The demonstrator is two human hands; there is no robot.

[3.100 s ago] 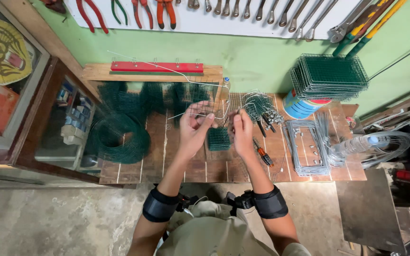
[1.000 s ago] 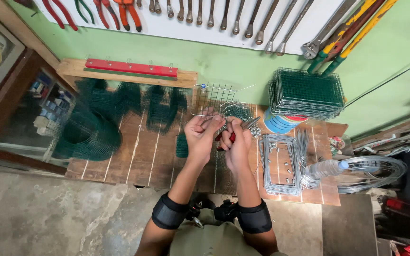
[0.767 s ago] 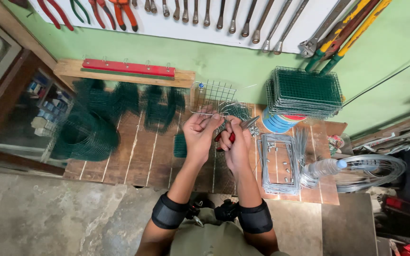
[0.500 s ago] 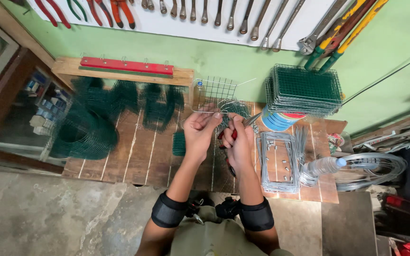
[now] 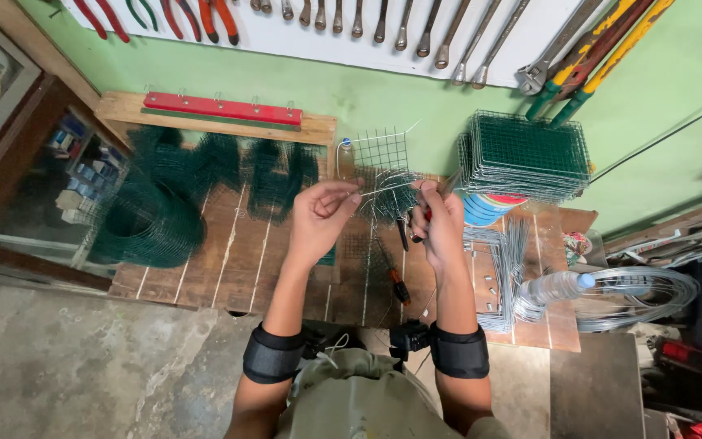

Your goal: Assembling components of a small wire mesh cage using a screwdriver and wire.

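Note:
My left hand (image 5: 318, 218) pinches one end of a thin steel wire (image 5: 385, 189) above the wooden workbench (image 5: 229, 268). My right hand (image 5: 439, 223) grips red-handled pliers (image 5: 426, 213) whose jaws sit at the other end of that wire. The wire stretches between both hands, just in front of a small bent piece of green wire mesh (image 5: 383, 167). Both wrists wear black bands.
A green mesh roll (image 5: 148, 223) and cut green mesh pieces lie at the left. A stack of green mesh panels (image 5: 526, 154) rests on a blue tub at the right. A screwdriver (image 5: 396, 276), bent wire frames (image 5: 497, 252), a plastic bottle (image 5: 554, 286) and a wire coil (image 5: 652, 293) lie nearby. Tools hang on the wall.
The camera has shifted, so the bench sits differently in view. My hands stay close together with the wire and pliers, now slightly further apart than a second ago.

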